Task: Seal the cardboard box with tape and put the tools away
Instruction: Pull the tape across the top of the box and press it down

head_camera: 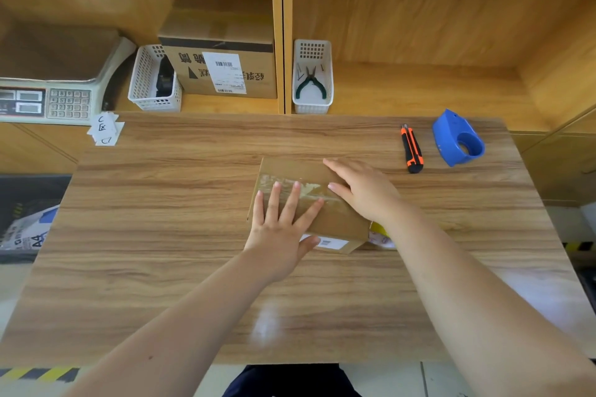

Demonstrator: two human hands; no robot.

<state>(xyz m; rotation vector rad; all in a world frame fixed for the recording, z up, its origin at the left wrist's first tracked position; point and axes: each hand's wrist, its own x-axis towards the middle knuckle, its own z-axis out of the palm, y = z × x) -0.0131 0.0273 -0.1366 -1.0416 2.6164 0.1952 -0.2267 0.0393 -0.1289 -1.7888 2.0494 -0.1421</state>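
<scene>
Cardboard box (pixel 335 219), glossy wrinkled tape (pixel 309 192) under flat left hand (pixel 280 235).

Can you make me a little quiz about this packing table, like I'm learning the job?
1. Which lies nearer the small brown cardboard box: the orange-and-black utility knife or the blue plastic tape dispenser?
2. The left hand and the right hand both rest flat on: A) the tape dispenser, B) the cardboard box, C) the green-handled pliers.
3. True or false: the utility knife lies inside a white basket.

Key: 1) the utility knife; 2) B; 3) false, it lies on the wooden table.
</scene>
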